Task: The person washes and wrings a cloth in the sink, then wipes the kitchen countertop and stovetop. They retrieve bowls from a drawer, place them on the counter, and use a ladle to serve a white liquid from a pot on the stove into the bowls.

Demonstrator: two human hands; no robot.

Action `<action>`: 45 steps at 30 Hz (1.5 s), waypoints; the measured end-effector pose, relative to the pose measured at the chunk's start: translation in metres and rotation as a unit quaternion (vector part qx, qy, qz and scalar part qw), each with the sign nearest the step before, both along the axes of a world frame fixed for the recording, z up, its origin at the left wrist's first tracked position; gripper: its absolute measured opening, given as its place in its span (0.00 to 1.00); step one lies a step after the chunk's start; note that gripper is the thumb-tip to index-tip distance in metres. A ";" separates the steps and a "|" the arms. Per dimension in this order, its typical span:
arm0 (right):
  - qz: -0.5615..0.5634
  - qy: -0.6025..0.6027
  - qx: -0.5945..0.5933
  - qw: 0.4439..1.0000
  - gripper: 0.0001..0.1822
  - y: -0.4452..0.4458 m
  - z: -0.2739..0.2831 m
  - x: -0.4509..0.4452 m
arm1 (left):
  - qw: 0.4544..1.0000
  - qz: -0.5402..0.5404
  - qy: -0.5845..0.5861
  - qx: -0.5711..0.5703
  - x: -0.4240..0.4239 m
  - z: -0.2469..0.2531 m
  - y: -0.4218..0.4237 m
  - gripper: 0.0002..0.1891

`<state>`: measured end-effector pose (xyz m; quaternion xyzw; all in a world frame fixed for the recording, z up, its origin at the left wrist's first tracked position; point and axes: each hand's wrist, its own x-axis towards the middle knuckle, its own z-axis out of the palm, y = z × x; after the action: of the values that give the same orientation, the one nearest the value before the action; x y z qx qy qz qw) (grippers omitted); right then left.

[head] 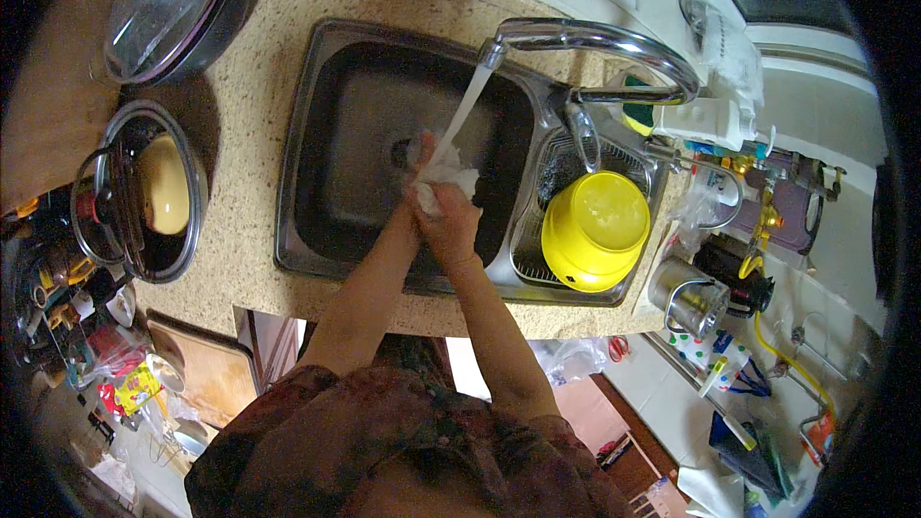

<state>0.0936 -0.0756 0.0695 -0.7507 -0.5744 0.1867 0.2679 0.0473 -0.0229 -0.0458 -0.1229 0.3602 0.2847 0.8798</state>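
Observation:
Over the large basin of the stainless steel sink [345, 108], both my hands are together on a wet white cloth [460, 176]. My right hand [450, 223] is closed around the cloth's near end. My left hand [423, 162] lies against it on the left, partly covered by the cloth, its fingertips pointing away from me. Water [464, 108] runs from the chrome faucet [561, 32] onto the cloth and the left hand. Beneath them, the drain [401, 152] is partly hidden.
A yellow plastic container [593, 237] sits tilted, base up, on the wire basket [529, 259] in the small basin. Right of it stands a metal pitcher [683, 295]. On the left counter are a glass-lidded pot [194, 230] and another lidded vessel [165, 14].

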 end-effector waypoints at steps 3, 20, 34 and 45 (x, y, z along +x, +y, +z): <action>-0.009 -0.043 -0.055 0.997 0.12 0.020 -0.029 0.004 | 0.992 -0.007 0.122 0.016 -0.018 -0.005 0.001 0.25; -0.056 0.128 0.030 0.990 0.13 0.027 -0.043 -0.050 | 0.983 0.129 0.127 -0.003 -0.043 0.044 -0.001 0.36; -0.065 0.236 -0.026 0.969 0.19 0.021 0.012 -0.035 | 0.983 0.088 0.113 0.114 -0.037 0.033 0.015 0.31; -0.376 0.540 -0.080 0.748 0.32 0.020 -0.094 0.033 | 0.912 0.044 0.275 0.300 -0.004 0.086 0.015 0.33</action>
<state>0.1265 -0.0561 -0.0246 -0.6984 0.0122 0.4908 0.5208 0.0432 -0.0074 0.0403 0.2143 0.4803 0.4402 0.7278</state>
